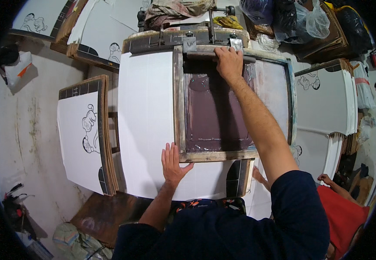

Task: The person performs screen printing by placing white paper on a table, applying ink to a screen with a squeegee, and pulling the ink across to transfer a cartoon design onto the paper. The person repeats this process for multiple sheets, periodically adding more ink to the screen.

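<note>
A wooden-framed printing screen lies over a white sheet on the board in front of me. Dark purplish ink shows inside the screen, with a ridge of it along the near side. My right hand reaches to the far end, its fingers wrapped over a long squeegee. At the near left corner of the frame rests my left hand, fingers stretched out on the sheet and thumb against the wood. Metal hinge clamps stand at the screen's far edge.
Printed boards with line drawings flank me, on the left board and the right stack. Stained cloths lie behind the screen. Plastic bags sit at the far right. Another person in red is close on my right.
</note>
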Available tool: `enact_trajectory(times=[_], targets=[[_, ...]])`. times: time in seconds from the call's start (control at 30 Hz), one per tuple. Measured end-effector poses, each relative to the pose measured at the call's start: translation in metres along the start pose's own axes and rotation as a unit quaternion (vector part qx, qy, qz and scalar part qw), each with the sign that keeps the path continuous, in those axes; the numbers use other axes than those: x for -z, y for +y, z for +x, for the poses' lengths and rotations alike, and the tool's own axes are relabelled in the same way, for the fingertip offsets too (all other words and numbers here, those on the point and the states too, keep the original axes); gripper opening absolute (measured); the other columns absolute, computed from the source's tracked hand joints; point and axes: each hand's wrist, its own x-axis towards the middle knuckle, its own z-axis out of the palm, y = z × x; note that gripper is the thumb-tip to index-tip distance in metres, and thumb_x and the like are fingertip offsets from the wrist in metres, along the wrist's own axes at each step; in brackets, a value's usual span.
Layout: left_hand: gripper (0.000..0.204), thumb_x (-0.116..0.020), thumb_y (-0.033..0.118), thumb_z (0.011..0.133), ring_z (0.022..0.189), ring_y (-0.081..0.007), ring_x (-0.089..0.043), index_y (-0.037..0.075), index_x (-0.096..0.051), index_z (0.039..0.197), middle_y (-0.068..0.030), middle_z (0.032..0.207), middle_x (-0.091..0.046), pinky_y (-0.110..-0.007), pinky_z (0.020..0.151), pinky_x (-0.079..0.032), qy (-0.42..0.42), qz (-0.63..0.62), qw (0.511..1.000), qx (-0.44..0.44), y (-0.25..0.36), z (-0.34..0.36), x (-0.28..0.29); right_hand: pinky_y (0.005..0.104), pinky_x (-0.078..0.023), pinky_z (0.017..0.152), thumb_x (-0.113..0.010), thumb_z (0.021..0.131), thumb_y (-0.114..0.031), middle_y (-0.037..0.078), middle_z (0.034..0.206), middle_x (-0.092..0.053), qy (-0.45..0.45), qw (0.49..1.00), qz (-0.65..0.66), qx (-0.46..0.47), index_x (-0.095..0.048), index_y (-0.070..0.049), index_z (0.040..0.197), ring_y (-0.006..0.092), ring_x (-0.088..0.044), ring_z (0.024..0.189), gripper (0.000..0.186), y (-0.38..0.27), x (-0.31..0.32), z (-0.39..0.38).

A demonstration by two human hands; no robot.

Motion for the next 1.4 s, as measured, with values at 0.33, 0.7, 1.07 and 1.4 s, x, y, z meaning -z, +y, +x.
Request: enact_trajectory(times=[0.33,0.7,1.07,1.4], targets=[[0.111,-0.086,0.050,0.076,0.153,-0.0395,-0.032,-0.002,-0.031,0.157,-0.0220,0.160,-0.039,-0.056,0.124,-0.025,0.003,0.028,1.000,0.000,-0.001,-0.003,-0.003,0.0447,-0.043,0.085,-0.072,0.080,-0.008,0.003,0.103,-0.065,-0.067,0.998,0.018,0.011,-0.065,-0.017,0.105,0.0275,-0.060,0.102,0.028,-0.045,0.059,-0.135],[0.111,-0.085,0.047,0.078,0.154,-0.0369,-0.029,-0.002,-0.027,0.159,-0.0203,0.160,-0.038,-0.055,0.125,-0.023,0.011,0.009,1.000,-0.005,-0.001,-0.002,-0.003,0.0451,-0.041,0.090,-0.072,0.078,-0.006,0.004,0.097,-0.061,-0.101,0.994,0.041,0.003,-0.066,-0.017,0.104,0.0284,-0.058,0.098,0.030,-0.091,0.120,-0.244],[0.109,-0.083,0.053,0.078,0.153,-0.0370,-0.029,0.001,-0.032,0.159,-0.0186,0.160,-0.040,-0.053,0.126,-0.022,-0.003,0.014,1.000,0.011,-0.002,-0.004,-0.002,0.0475,-0.041,0.084,-0.078,0.084,-0.019,0.003,0.104,-0.067,-0.236,0.970,0.044,-0.034,-0.066,-0.017,0.109,0.0292,-0.061,0.105,0.028,-0.084,0.138,-0.214],[0.111,-0.084,0.053,0.077,0.153,-0.0384,-0.029,-0.003,-0.030,0.157,-0.0217,0.159,-0.038,-0.055,0.126,-0.022,-0.021,0.020,1.000,0.011,0.000,-0.002,0.001,0.0451,-0.040,0.082,-0.074,0.077,-0.012,0.004,0.098,-0.063,-0.129,0.989,0.054,0.049,-0.065,-0.016,0.103,0.0283,-0.058,0.101,0.028,-0.052,0.094,-0.186]])
